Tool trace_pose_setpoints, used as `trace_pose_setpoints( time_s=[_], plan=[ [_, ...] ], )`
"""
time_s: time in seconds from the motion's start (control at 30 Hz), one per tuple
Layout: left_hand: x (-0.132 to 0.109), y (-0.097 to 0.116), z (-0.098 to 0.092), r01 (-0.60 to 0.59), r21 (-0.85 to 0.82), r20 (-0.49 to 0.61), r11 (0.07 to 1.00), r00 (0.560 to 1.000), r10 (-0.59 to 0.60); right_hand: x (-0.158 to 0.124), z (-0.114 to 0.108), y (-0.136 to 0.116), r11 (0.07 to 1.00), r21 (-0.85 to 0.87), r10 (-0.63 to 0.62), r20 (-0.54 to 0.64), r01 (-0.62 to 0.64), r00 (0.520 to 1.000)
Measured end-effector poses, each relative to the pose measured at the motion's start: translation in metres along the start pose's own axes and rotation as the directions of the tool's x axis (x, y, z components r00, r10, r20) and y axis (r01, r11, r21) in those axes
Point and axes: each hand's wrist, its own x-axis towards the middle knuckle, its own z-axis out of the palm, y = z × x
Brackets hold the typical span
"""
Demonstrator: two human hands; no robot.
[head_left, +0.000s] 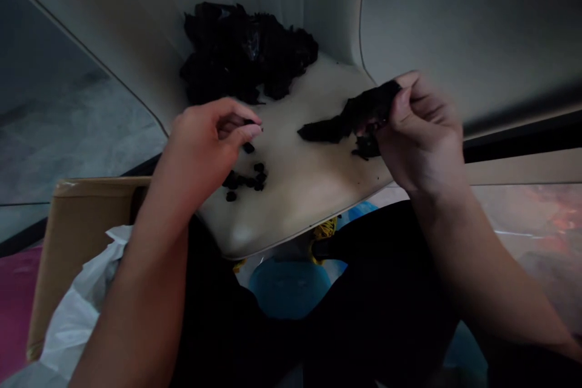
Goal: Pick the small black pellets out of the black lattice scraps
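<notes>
My left hand [213,139] is pinched over a small black lump [250,123] at its fingertips, above the middle of a cream seat [295,206]. Several similar lumps [245,180] lie just below that hand on the seat. My right hand [421,133] grips one end of a ragged black strip [350,118], possibly fibrous material, whose other end reaches over the seat. A darker clump [366,147] hangs below the strip near my right fingers. A large black heap [240,54] sits at the back of the seat against its pale backrest [318,0].
A cardboard box [77,236] with a white plastic bag [82,297] stands at lower left, beside a pink surface [16,297]. Below the seat's front edge are a blue round object [288,288] and yellow cord [325,230]. My dark-clothed lap fills the bottom.
</notes>
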Motion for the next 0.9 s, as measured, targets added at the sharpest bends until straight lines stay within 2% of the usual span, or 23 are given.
trace_pose_setpoints(
  time_s=[0.1,0.17,0.23,0.27,0.4,0.47,0.57,0.7,0.8,0.9],
  plan=[
    [-0.001,-0.009,-0.002,-0.011,0.189,0.095,0.982,0.995,-0.008,0.000,0.008,0.007,0.997,0.074,-0.018,0.038,0.015,0.999],
    [-0.003,-0.018,-0.001,0.026,0.305,0.196,0.952,0.977,-0.089,0.002,0.014,0.010,0.987,0.155,-0.052,0.037,0.046,0.998],
    [-0.004,-0.024,-0.002,0.039,0.373,0.274,0.927,0.950,-0.150,0.004,0.020,0.007,0.980,0.191,-0.066,0.028,0.059,0.997],
    [-0.005,-0.025,-0.002,0.014,0.368,0.292,0.930,0.948,-0.130,0.006,0.023,0.004,0.980,0.188,-0.073,0.018,0.068,0.997],
    [-0.006,-0.012,-0.005,-0.186,0.184,0.260,0.965,0.956,0.135,0.016,0.038,-0.016,0.980,0.148,-0.128,-0.019,0.130,0.992],
    [-0.006,-0.001,-0.004,-0.226,0.116,0.250,0.967,0.949,0.191,0.023,0.045,-0.026,0.974,0.153,-0.169,-0.014,0.169,0.986],
    [-0.008,0.012,0.000,-0.214,0.104,0.213,0.971,0.959,0.189,0.029,0.053,-0.037,0.959,0.178,-0.224,0.005,0.219,0.975],
    [-0.009,0.016,0.004,-0.138,0.121,0.198,0.983,0.974,0.113,0.031,0.061,-0.038,0.946,0.276,-0.175,0.001,0.168,0.985],
    [-0.007,0.014,0.008,-0.049,0.027,0.316,0.998,0.948,0.038,0.028,0.061,-0.025,0.939,0.341,-0.053,0.007,0.048,0.999],
    [-0.001,0.010,0.018,0.024,-0.164,0.400,0.986,0.915,0.045,0.020,0.055,-0.006,0.964,0.252,0.077,0.042,-0.085,0.996]
  ],
)
